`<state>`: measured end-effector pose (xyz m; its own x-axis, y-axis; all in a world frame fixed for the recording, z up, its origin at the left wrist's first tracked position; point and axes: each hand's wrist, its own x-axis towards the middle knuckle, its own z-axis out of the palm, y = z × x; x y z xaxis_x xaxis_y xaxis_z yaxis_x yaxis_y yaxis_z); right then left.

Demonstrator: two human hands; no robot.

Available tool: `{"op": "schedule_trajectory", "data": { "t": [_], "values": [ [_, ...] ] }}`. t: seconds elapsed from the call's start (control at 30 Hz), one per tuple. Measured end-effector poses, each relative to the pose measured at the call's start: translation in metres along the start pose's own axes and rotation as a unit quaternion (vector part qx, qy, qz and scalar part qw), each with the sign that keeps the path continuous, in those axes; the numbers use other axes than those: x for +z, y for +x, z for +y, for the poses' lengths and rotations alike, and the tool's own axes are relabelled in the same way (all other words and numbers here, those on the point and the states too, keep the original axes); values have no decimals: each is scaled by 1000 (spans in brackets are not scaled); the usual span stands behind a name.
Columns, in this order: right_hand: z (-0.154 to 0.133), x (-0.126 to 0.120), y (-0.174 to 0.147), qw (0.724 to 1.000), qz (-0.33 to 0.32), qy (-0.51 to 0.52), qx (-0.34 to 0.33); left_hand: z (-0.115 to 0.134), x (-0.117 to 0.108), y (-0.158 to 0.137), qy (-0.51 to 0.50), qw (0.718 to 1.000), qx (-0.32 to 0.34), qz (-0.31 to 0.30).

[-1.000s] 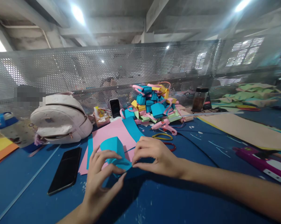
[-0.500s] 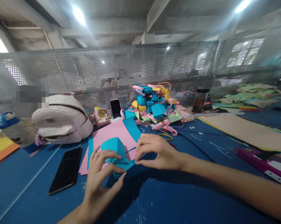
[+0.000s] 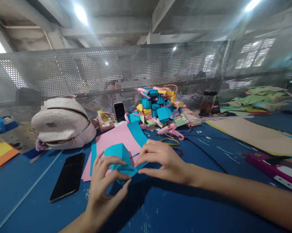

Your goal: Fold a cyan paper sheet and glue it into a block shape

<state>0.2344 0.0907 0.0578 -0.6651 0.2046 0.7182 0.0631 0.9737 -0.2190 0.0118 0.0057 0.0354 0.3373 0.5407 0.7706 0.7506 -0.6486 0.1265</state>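
Note:
A blue folded paper piece (image 3: 120,151), box-like with a flat flap, is held above the table in front of me. My left hand (image 3: 107,179) grips it from the left, fingers over its front and thumb below. At the flap's right end, the fingertips of my right hand (image 3: 160,161) pinch the blue paper. Behind and under the piece lie pink paper sheets (image 3: 112,135) with blue sheets (image 3: 137,132) among them. The lower side of the folded piece is partly hidden by my left fingers.
A black phone (image 3: 68,176) lies at left, near a white backpack (image 3: 63,124) and a bottle (image 3: 17,136). Farther back are a pile of folded paper pieces (image 3: 158,106), a pink glue gun (image 3: 170,130) and scissors (image 3: 171,141). A purple power strip (image 3: 269,170) is at right.
My right hand has shifted slightly left along the flap, closer to my left hand, exposing more of the scissors. My left hand and the folded piece stay nearly in place.

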Motion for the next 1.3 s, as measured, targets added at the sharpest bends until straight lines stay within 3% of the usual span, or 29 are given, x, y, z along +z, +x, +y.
{"op": "schedule_trajectory", "data": {
  "t": [0.6, 0.8, 1.3],
  "values": [
    [-2, 1, 1, 1000, -27, -2, -2, -1, -1, 0, -3, 1000, -4, -1],
    [0, -7, 4, 998, -51, -29, 4, -7, 4, -3, -34, 997, -48, -42],
    [-2, 0, -1, 999, -22, 17, 42, -21, 8, -7, -36, 997, -5, -61]
  ]
}}
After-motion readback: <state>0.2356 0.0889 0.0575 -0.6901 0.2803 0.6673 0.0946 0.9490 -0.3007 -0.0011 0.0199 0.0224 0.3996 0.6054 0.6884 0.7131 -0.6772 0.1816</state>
